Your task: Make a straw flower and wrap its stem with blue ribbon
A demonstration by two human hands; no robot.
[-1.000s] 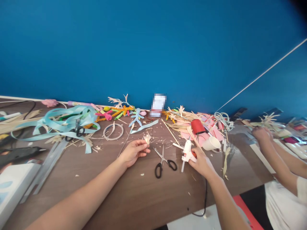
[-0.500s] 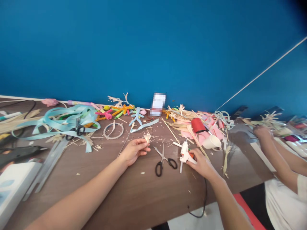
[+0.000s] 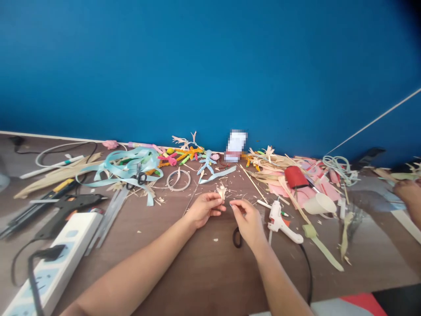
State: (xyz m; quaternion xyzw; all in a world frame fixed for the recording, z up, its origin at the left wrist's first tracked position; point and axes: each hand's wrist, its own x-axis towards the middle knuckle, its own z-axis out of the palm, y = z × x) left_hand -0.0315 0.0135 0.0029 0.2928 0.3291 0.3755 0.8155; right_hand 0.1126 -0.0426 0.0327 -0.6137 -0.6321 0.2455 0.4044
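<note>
Pinched in the left hand [image 3: 204, 210] at frame centre is a small straw flower [image 3: 221, 191]; the right hand [image 3: 248, 220], fingers loosely curled and empty, rests beside the white glue gun [image 3: 279, 223].

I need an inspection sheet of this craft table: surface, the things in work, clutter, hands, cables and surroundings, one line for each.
Surface: brown wooden table, strewn with small straw-coloured scraps.
Things in work: small pale husk flower, pinched in the left hand; white glue gun lying just right of the right hand.
Clutter: light blue ribbon, black glue gun, red spool, white cup, coloured twisted pieces.
Hands: left hand holds the flower; right hand close beside it, its grip unclear, partly covering black-handled scissors.
Cables: black cord from the white glue gun; white power strip with a plug.
Surroundings: blue wall; another person's hand at far right.
</note>
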